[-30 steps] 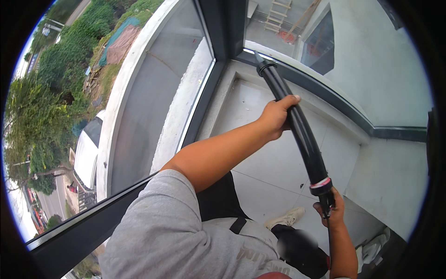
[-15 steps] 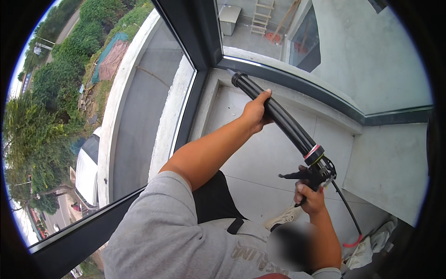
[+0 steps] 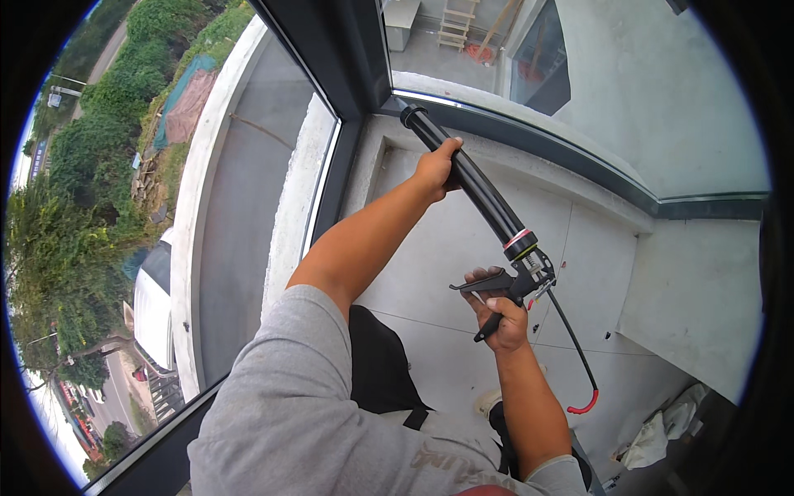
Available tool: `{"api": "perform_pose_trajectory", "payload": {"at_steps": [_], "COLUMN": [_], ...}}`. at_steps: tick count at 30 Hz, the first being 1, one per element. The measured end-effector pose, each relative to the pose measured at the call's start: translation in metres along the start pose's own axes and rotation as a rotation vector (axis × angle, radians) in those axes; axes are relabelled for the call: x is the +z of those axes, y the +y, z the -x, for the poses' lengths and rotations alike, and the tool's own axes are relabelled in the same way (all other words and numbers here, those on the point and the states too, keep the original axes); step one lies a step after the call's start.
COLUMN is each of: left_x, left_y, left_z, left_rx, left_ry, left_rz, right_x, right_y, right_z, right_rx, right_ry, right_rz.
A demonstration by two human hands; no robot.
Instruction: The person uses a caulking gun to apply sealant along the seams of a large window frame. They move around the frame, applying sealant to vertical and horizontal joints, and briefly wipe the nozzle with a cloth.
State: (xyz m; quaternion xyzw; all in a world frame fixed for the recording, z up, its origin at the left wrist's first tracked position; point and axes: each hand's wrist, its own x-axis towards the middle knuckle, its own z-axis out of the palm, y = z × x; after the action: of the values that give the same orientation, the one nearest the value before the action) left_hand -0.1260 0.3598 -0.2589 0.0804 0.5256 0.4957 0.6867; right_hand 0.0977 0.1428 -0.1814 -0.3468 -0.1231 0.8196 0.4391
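- Sealant gun with a long black tubular barrel (image 3: 488,208): held on a slant in front of the person, above the pale grey tiled floor (image 3: 430,264).
- Grey pointed nozzle (image 3: 400,103): directed forward and left, at the corner of the dark grey metal window frame (image 3: 360,62); contact cannot be told.
- Left hand (image 3: 437,171): clamped around the forward part of the barrel.
- Right hand (image 3: 504,324): at the black grip handle (image 3: 485,331), thumb laid over it, fingers extended beside the black trigger lever (image 3: 475,285); whether the hand is closed cannot be told. Lever and handle stand apart.
- Thin black rod (image 3: 574,337): extends from the rear of the gun and ends in a red hooked tip (image 3: 585,406).
- White car (image 3: 152,318): outside the glass, left.
- Wooden ladder (image 3: 456,23): beyond the far pane.
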Motion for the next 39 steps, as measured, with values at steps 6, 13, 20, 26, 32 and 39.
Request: {"api": "perform_pose_trajectory", "payload": {"at_steps": [6, 13, 20, 26, 32, 39], "left_x": [0.0, -0.002, -0.009, -0.013, -0.008, 0.002], "left_y": [0.004, 0.008, -0.005, -0.008, -0.004, -0.001], "left_z": [-0.004, -0.005, -0.029, -0.052, -0.046, -0.035], "left_rx": [-0.003, 0.006, 0.152, 0.155, 0.169, 0.242], "left_ry": [0.005, 0.01, 0.1, 0.022, 0.067, 0.054], "left_rz": [-0.005, -0.004, 0.157, 0.231, 0.211, 0.202], "right_x": [0.004, 0.006, 0.01, 0.014, 0.023, 0.013], "right_y": [0.003, 0.006, 0.014, 0.014, 0.004, 0.003], "right_z": [-0.002, -0.006, -0.006, -0.005, -0.003, 0.004], "right_rx": [0.002, 0.013, 0.039, 0.025, 0.032, 0.046], "right_ry": [-0.002, 0.027, 0.092, 0.108, 0.107, 0.132], "right_rz": [-0.03, -0.065, -0.3, -0.34, -0.384, -0.361]}}
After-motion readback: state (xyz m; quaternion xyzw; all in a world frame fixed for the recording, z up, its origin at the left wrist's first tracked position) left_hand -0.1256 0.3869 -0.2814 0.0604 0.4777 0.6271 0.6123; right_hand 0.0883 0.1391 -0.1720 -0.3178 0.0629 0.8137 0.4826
